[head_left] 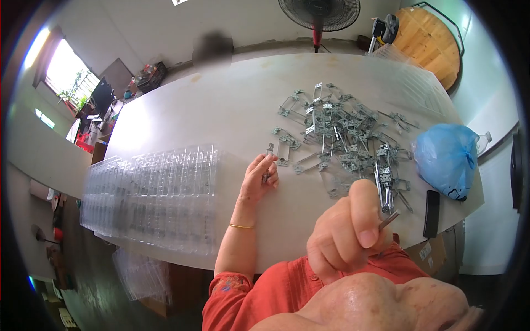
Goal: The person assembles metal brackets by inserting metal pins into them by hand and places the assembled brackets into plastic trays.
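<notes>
My left hand [257, 179] is above the white table [237, 110], its fingers closed on a small metal bracket [270, 149] that sticks up past the fingertips. Much nearer the camera, my right hand [345, 234] is closed, thumb against the curled fingers, on a thin metal rod [390, 220] whose end pokes out to the right. The rest of that rod is hidden in the hand. Beyond both hands lies a tangled heap of metal brackets [353, 124], many of them framed with thin rods. A few loose pieces lie close to my left hand.
Clear plastic trays [157, 193] cover the table's left side, and more clear trays [411, 80] lie at the far right. Right of the heap sit a tied blue plastic bag [446, 157] and a black phone [432, 214]. A fan [319, 14] stands behind the table.
</notes>
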Action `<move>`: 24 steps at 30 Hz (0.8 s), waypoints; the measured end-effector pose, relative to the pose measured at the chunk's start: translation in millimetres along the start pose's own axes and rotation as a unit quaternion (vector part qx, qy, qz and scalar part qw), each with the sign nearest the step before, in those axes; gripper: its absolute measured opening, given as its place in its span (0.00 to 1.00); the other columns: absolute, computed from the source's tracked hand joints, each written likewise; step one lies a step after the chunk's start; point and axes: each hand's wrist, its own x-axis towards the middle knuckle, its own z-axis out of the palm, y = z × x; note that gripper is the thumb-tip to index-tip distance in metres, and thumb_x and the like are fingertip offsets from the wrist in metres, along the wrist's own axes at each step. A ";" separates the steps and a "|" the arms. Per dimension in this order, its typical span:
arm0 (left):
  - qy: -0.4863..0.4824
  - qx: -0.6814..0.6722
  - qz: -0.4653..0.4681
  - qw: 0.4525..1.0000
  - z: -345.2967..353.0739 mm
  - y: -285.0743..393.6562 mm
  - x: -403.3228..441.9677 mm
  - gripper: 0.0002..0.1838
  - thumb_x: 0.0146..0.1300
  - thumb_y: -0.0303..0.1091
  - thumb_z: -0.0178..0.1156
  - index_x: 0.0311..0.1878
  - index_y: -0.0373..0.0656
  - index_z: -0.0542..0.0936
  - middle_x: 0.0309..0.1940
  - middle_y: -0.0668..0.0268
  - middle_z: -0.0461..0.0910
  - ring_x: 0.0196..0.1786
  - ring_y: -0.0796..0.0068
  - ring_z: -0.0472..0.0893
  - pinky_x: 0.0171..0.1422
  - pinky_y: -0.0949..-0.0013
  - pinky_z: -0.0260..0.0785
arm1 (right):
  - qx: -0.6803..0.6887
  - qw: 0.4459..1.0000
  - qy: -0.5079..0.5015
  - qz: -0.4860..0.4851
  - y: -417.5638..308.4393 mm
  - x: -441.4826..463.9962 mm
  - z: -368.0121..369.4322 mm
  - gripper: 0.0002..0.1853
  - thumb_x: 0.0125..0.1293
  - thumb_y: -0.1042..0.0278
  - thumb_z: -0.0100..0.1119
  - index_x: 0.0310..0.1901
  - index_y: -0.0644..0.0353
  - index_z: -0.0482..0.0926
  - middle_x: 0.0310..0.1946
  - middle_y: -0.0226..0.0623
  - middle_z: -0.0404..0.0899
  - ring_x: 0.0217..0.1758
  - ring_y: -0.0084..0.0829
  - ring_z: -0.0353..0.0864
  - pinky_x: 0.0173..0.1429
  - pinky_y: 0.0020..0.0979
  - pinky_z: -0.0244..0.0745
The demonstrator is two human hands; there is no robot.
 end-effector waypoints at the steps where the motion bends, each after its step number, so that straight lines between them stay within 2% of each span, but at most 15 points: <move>1: 0.000 -0.002 -0.001 1.000 0.0 0.1 -0.4 0.17 0.81 0.44 0.55 0.55 0.38 0.75 0.28 0.71 0.70 0.23 0.79 0.68 0.27 0.70 0.68 | -0.003 1.000 0.009 -0.008 0.0 0.0 0.6 0.06 0.83 0.67 0.49 0.51 0.60 0.68 0.32 0.39 0.78 0.30 0.31 0.74 0.37 0.38 0.79; 2: -0.001 -0.005 -0.001 1.000 0.1 0.0 -0.7 0.17 0.82 0.45 0.55 0.55 0.38 0.75 0.28 0.71 0.70 0.23 0.79 0.68 0.27 0.69 0.68 | -0.007 1.000 0.018 -0.017 -0.4 -0.2 1.2 0.07 0.83 0.67 0.52 0.49 0.60 0.68 0.31 0.40 0.79 0.29 0.32 0.75 0.35 0.38 0.82; 8: -0.011 -0.028 0.000 1.000 -5.4 -3.4 2.5 0.21 0.82 0.50 0.53 0.55 0.38 0.75 0.28 0.70 0.71 0.23 0.78 0.68 0.27 0.69 0.67 | -0.032 0.999 0.020 -0.003 -5.6 -2.1 4.0 0.08 0.83 0.65 0.52 0.49 0.60 0.69 0.31 0.40 0.79 0.28 0.31 0.75 0.37 0.40 0.83; 11: -0.015 -0.039 0.003 0.999 -8.2 -4.8 3.2 0.21 0.82 0.51 0.52 0.55 0.39 0.75 0.28 0.70 0.71 0.23 0.78 0.68 0.28 0.69 0.67 | -0.031 0.999 0.003 0.014 -5.4 -2.7 1.2 0.06 0.84 0.66 0.48 0.52 0.58 0.68 0.34 0.36 0.77 0.29 0.28 0.74 0.46 0.40 0.79; 14: -0.017 -0.049 0.023 0.998 -6.8 -5.2 2.8 0.22 0.82 0.52 0.51 0.55 0.39 0.75 0.28 0.70 0.72 0.23 0.77 0.68 0.28 0.69 0.65 | -0.107 0.994 0.003 -0.013 -6.6 1.2 -0.8 0.06 0.84 0.66 0.48 0.52 0.59 0.68 0.33 0.35 0.76 0.28 0.27 0.74 0.43 0.40 0.79; 16: -0.030 -0.064 0.040 0.997 -8.1 -5.3 1.6 0.23 0.81 0.53 0.52 0.56 0.39 0.76 0.28 0.69 0.73 0.23 0.77 0.69 0.28 0.70 0.65 | -0.169 0.983 0.071 -0.024 -12.1 3.1 0.4 0.07 0.83 0.66 0.50 0.51 0.60 0.69 0.31 0.34 0.76 0.27 0.26 0.74 0.41 0.38 0.79; 18: -0.045 -0.090 0.051 0.994 -14.2 -5.5 2.0 0.24 0.80 0.53 0.54 0.57 0.38 0.77 0.29 0.69 0.75 0.23 0.77 0.69 0.29 0.70 0.66 | -0.238 0.962 0.134 -0.030 -16.6 3.9 -1.3 0.07 0.82 0.67 0.54 0.51 0.61 0.70 0.31 0.33 0.76 0.27 0.24 0.73 0.40 0.35 0.79; 19: -0.032 -0.087 0.055 0.994 -13.7 -3.8 0.9 0.24 0.80 0.53 0.52 0.57 0.39 0.79 0.28 0.68 0.75 0.23 0.79 0.68 0.27 0.72 0.61 | -0.276 0.947 0.160 -0.029 -19.2 6.1 -6.3 0.07 0.81 0.68 0.56 0.51 0.61 0.72 0.31 0.32 0.77 0.27 0.22 0.73 0.39 0.33 0.78; 20: -0.044 -0.095 0.058 0.993 -16.2 -3.1 1.0 0.25 0.81 0.54 0.50 0.57 0.38 0.79 0.28 0.68 0.76 0.22 0.79 0.67 0.27 0.72 0.60 | -0.313 0.931 0.184 -0.027 -19.7 7.6 -11.4 0.07 0.80 0.69 0.58 0.50 0.62 0.73 0.32 0.32 0.78 0.27 0.21 0.72 0.38 0.31 0.78; 22: -0.074 -0.108 0.076 0.989 -20.3 1.8 3.1 0.27 0.82 0.54 0.47 0.57 0.36 0.80 0.27 0.68 0.76 0.21 0.79 0.67 0.26 0.73 0.58 | -0.428 0.873 0.229 -0.039 -18.5 13.2 -20.2 0.07 0.77 0.70 0.62 0.49 0.62 0.76 0.33 0.31 0.79 0.28 0.17 0.72 0.38 0.26 0.75; 24: -0.064 -0.104 0.084 0.989 -15.3 6.0 -0.4 0.25 0.82 0.53 0.49 0.55 0.38 0.80 0.25 0.69 0.75 0.20 0.81 0.65 0.25 0.74 0.55 | -0.541 0.802 0.252 -0.035 -17.4 18.2 -30.8 0.05 0.75 0.72 0.64 0.48 0.62 0.79 0.34 0.30 0.81 0.29 0.15 0.72 0.37 0.23 0.73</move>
